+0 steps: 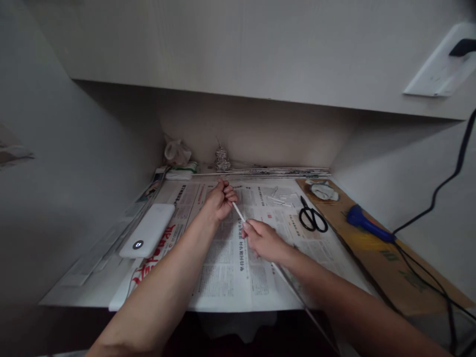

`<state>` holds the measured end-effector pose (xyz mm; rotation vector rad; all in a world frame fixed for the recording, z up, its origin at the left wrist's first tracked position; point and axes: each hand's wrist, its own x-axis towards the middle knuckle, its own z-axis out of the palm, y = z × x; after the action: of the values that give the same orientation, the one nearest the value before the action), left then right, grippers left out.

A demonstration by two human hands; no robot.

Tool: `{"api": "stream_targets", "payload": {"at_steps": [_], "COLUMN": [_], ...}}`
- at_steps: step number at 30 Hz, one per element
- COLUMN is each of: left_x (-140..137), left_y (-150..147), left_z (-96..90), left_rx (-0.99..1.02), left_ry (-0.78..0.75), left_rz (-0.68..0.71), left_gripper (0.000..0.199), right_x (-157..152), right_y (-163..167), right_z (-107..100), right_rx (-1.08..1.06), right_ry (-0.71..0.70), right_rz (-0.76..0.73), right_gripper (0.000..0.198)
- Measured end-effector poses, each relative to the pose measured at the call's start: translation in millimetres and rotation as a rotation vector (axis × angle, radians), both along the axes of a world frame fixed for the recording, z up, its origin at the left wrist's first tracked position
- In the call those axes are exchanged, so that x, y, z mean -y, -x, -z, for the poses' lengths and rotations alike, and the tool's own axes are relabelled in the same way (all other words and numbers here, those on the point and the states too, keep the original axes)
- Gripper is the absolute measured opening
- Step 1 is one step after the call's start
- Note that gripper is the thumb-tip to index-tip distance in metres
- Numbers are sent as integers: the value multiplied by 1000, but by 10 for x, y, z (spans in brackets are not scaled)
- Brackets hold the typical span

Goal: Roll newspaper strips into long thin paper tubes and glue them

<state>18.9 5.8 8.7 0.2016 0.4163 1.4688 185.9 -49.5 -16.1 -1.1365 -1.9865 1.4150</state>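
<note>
Over the spread newspaper (223,263), both of my hands hold a thin white rolled paper stick (238,212). My left hand (222,201) is closed around its upper end with the fingers curled in. My right hand (261,239) pinches it lower down, between thumb and fingers. From under the right hand a long pale tail runs down past the table's front edge, partly behind my right forearm. Black-handled scissors (312,219) lie to the right of my hands, beside several small white paper pieces (282,201).
A white power bank (148,230) lies at left beside paper strips (92,253). Long thin sticks (275,173) line the back, near a wound bundle (222,158) and a plastic bag (177,151). At right, a blue glue gun (366,224) with a black cord rests on cardboard (405,285).
</note>
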Motion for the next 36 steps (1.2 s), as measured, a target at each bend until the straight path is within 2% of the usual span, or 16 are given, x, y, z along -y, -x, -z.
{"api": "stream_targets", "payload": {"at_steps": [3,4,6,8,12,13,14,15,16,20,22,24,28,30,31,36], "left_x": [8,9,8,1,-14,-15,-14,-11,-8,3,0,-9,-23,-19,-14,26], "left_y": [-14,-22,-39,-52,-61,-62,-64,-65,-67,-76,-83,-95,-137,-157,-164,-166], "left_z": [-14,-12,-2,15,34,33,32,29,27,31,43,61,102,121,128,137], "left_rx": [27,31,25,7,-22,-24,-24,-23,-21,-4,-5,-18,-63,-89,-102,-209], "left_ry": [-17,-25,-31,-26,-21,-24,-27,-31,-36,-72,-79,-70,-54,-60,-70,-114], "left_rz": [23,26,23,15,3,1,0,4,13,46,43,39,24,23,29,87], "left_gripper": [35,35,34,35,37,38,37,37,37,34,33,33,32,31,29,20], "right_x": [27,38,55,53,-8,-25,-39,-49,-53,-39,-37,-49,-103,-122,-126,-132], "right_y": [-43,-56,-63,-41,29,40,45,46,41,-18,-46,-50,-9,3,-2,-123], "right_z": [44,51,53,36,-27,-39,-45,-46,-41,6,26,32,4,-5,-4,22], "right_rx": [-356,-437,-466,-319,140,205,231,215,156,-297,-434,-393,-81,-46,-80,-518], "right_ry": [545,641,685,536,-203,-346,-410,-385,-277,436,610,574,40,-60,1,627], "right_rz": [-140,-166,-146,-59,87,107,113,108,90,-96,-170,-139,83,111,101,-73], "right_gripper": [33,33,34,36,28,25,23,24,27,32,31,33,29,30,31,29]}}
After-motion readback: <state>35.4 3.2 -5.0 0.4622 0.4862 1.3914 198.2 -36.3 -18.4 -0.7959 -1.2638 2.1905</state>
